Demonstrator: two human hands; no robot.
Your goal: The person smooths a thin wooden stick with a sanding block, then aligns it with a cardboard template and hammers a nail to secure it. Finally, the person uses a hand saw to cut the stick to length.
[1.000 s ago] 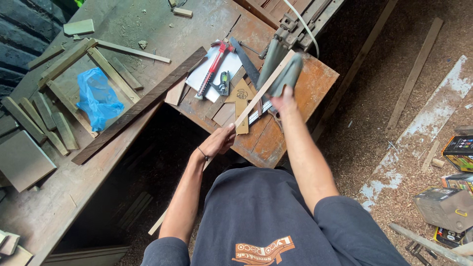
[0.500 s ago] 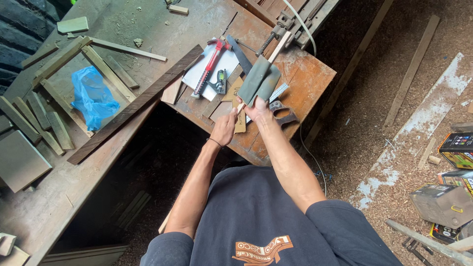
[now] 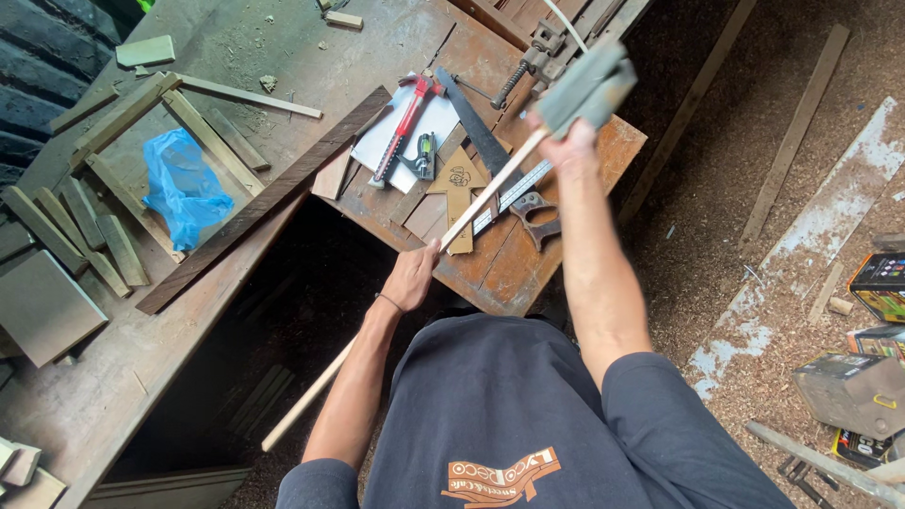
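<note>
Over the bench point(image 3: 566, 236), I have a long thin wooden strip point(image 3: 471, 203) with a grey block point(image 3: 589, 87) at its far end.
Left hand point(image 3: 412, 276) fingers clamp mid-strip, right hand point(image 3: 566, 141) fingers clamp by the block; I judge the unsupported strip could flex, snap, or sweep the handsaw point(image 3: 500, 165).

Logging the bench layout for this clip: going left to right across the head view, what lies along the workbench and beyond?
Grey flat board → blue plastic bag → long dark plank → red-handled tool → left hand on a thin wooden strip → right hand holding a grey block → boxes on the sawdust floor.
</note>
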